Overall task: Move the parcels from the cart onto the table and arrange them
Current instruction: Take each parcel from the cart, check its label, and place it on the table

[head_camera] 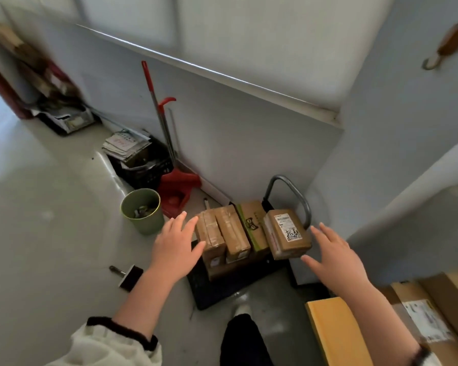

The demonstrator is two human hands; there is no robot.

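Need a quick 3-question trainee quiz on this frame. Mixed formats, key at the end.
1. True or false: the left hand and right hand both show straight fingers, gripping nothing.
2. Fill in: the bin left of the cart is ____.
3. The white-labelled box lies nearest: A) left hand B) right hand C) bin.
Key: 1 true; 2 green; 3 B.

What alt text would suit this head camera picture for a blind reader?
A left hand and right hand, both open, reach toward cardboard parcels on a low cart by a wall. A green bin and red dustpan stand nearby.
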